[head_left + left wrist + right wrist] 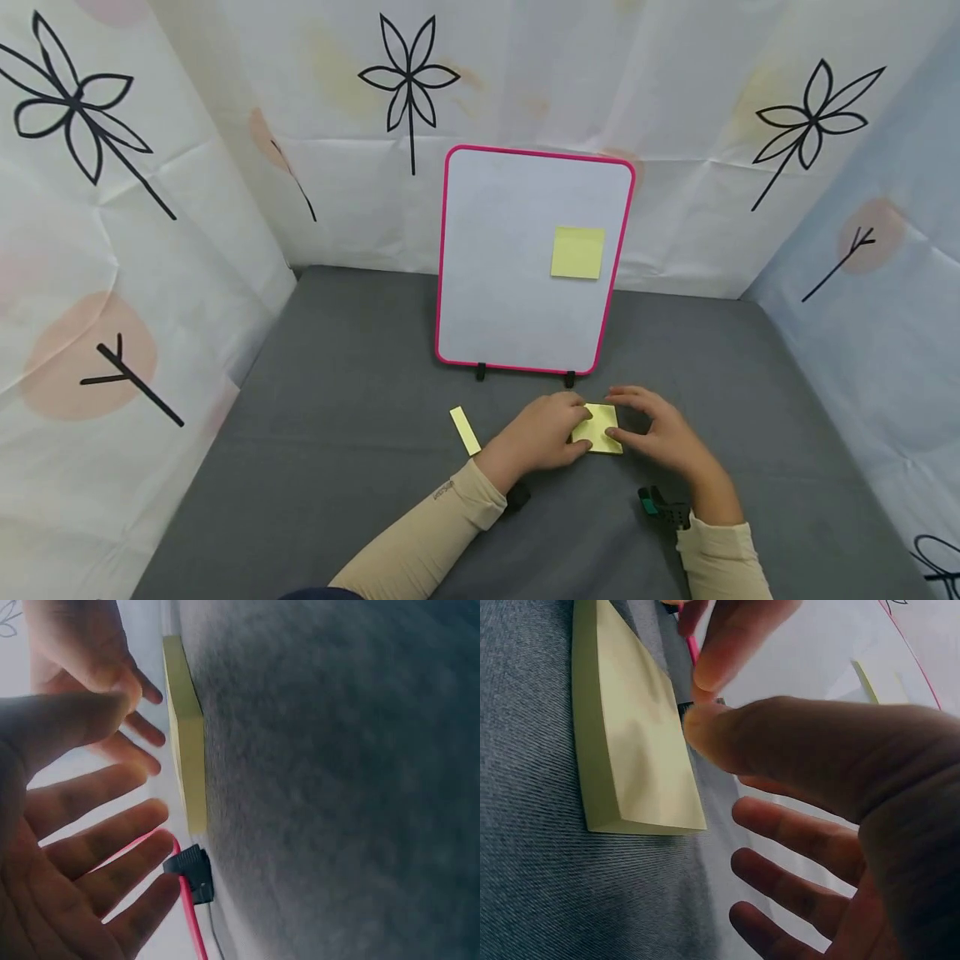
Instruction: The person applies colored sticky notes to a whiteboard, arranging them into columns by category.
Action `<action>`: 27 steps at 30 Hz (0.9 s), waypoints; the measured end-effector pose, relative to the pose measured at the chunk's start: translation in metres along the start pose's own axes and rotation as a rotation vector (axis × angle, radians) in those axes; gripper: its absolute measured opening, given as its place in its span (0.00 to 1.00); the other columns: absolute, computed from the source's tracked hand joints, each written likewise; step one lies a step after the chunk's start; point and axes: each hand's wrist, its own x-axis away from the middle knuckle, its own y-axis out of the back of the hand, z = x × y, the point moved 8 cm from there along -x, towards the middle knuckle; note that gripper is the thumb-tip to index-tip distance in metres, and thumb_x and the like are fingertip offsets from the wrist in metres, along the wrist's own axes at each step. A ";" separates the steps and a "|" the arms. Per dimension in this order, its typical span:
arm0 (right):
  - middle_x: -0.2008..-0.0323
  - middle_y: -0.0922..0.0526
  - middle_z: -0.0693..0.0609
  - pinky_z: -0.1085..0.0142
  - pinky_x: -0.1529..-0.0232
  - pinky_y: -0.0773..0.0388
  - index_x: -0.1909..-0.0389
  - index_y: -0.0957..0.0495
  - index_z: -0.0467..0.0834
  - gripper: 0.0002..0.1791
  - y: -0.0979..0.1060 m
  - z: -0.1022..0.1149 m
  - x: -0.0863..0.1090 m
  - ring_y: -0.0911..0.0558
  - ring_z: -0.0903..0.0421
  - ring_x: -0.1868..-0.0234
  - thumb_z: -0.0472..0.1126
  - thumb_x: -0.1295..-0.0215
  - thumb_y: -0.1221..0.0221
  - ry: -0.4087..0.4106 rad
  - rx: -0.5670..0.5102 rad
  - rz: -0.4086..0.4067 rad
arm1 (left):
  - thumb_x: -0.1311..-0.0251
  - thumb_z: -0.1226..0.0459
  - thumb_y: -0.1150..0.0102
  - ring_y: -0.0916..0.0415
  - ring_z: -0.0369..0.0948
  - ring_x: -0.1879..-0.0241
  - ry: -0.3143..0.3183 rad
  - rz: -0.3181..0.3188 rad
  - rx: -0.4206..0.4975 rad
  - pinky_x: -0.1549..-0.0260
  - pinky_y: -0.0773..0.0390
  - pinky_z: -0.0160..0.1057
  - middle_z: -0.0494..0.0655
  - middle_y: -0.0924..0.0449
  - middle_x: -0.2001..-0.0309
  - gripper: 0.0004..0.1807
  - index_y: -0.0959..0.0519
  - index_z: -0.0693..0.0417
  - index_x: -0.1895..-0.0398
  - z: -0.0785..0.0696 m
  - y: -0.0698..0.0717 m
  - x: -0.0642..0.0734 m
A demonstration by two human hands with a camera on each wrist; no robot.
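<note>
A thick pad of yellow sticky notes [597, 429] lies flat on the grey table between the two hands. My left hand [536, 437] is at the pad's left side, its fingers loosely extended above the edge. From the right, my right hand [663, 433] hovers with spread fingers, its thumb over the pad's top. Both wrist views show a gap between the fingers and the pad [649, 727], and neither hand grips anything. In the right wrist view, the right thumb and a left fingertip come close together above it.
Behind the hands stands a pink-framed whiteboard [517, 317] on small black feet, with one yellow sticky note [577, 252] on its right side. A narrow yellow strip [465, 431] lies left of the left hand. Patterned white cloth [525, 83] encloses the back and sides.
</note>
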 end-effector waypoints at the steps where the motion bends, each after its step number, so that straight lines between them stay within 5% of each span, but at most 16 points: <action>1: 0.41 0.22 0.43 0.42 0.45 0.27 0.46 0.19 0.43 0.26 -0.001 0.000 0.001 0.25 0.44 0.39 0.41 0.47 0.27 0.000 0.004 0.008 | 0.38 0.51 0.39 0.22 0.36 0.54 0.005 0.017 -0.005 0.53 0.22 0.35 0.42 0.20 0.51 0.19 0.18 0.49 0.48 -0.001 -0.001 0.001; 9: 0.41 0.21 0.44 0.40 0.44 0.29 0.46 0.19 0.43 0.29 -0.006 -0.001 0.003 0.26 0.42 0.40 0.45 0.50 0.26 0.000 0.026 0.048 | 0.39 0.51 0.36 0.24 0.36 0.57 0.034 0.073 0.001 0.58 0.23 0.32 0.43 0.22 0.51 0.18 0.17 0.48 0.50 -0.002 -0.005 0.002; 22: 0.39 0.23 0.42 0.40 0.43 0.29 0.44 0.20 0.39 0.33 -0.016 -0.003 0.006 0.27 0.40 0.39 0.49 0.51 0.25 -0.045 0.008 0.114 | 0.43 0.47 0.33 0.24 0.39 0.46 0.080 0.123 -0.027 0.49 0.22 0.39 0.47 0.25 0.41 0.26 0.20 0.48 0.44 0.007 -0.013 0.006; 27: 0.39 0.24 0.42 0.41 0.43 0.29 0.43 0.20 0.39 0.34 -0.015 -0.002 0.005 0.26 0.40 0.39 0.49 0.51 0.25 -0.044 0.003 0.115 | 0.42 0.49 0.33 0.23 0.37 0.53 0.080 0.120 -0.031 0.53 0.21 0.37 0.45 0.24 0.44 0.23 0.19 0.47 0.46 0.008 -0.011 0.006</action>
